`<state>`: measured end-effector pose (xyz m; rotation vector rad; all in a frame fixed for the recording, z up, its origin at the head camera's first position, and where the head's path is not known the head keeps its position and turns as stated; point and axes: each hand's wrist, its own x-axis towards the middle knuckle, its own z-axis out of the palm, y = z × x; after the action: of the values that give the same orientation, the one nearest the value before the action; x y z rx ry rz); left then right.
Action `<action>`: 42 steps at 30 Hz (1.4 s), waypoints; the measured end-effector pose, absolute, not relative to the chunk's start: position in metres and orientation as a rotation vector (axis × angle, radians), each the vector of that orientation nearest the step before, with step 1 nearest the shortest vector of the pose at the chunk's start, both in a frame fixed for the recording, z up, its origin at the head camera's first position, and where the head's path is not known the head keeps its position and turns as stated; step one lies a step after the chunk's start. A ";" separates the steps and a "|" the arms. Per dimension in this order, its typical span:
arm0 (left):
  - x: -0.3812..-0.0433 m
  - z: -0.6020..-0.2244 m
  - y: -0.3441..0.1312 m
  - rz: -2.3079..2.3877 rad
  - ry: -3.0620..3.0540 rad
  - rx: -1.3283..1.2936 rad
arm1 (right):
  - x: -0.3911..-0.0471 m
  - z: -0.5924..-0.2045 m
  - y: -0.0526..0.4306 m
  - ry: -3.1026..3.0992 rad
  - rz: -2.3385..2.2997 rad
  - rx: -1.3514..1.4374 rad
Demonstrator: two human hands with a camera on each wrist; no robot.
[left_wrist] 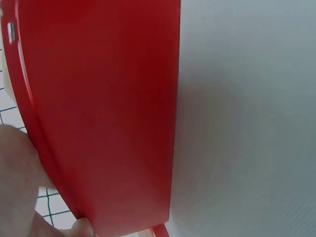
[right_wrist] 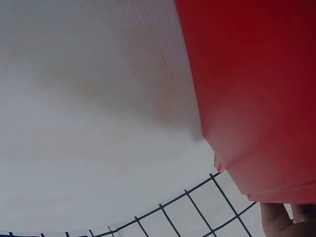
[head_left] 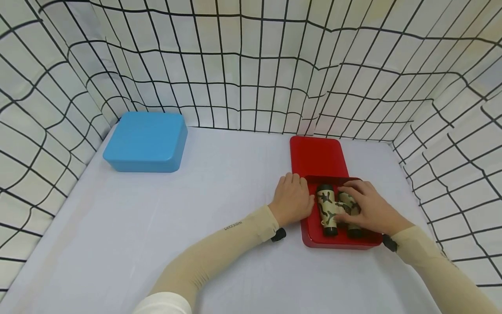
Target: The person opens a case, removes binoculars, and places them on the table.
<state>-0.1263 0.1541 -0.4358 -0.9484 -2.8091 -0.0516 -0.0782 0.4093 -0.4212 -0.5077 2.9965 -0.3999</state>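
Note:
In the head view, a red box (head_left: 340,244) stands on the right of the table, its red lid (head_left: 319,156) laid back behind it. Camouflage-patterned binoculars (head_left: 326,206) lie inside, barrels pointing front to back. My right hand (head_left: 374,208) grips the right barrel, thumb near the middle bridge and fingers at the far end. At the box's left side, my left hand (head_left: 292,198) holds the rim with bent fingers. The left wrist view shows the box's side wall (left_wrist: 106,118) close up, while the right wrist view shows another wall (right_wrist: 256,94) with fingertips (right_wrist: 277,219) past its edge.
A light blue closed box (head_left: 146,141) sits at the back left of the white table (head_left: 219,174). White walls with a black grid (head_left: 251,69) enclose the back and both sides, the right one close to my right arm.

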 end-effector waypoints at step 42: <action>-0.125 -0.444 0.153 -0.021 -2.734 -0.980 | -0.089 -0.429 0.402 2.975 0.004 -0.862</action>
<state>-0.1247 0.1534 -0.4444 -0.9800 -2.7341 -0.0205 -0.0889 0.4017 -0.4291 -0.8616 2.9747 0.0039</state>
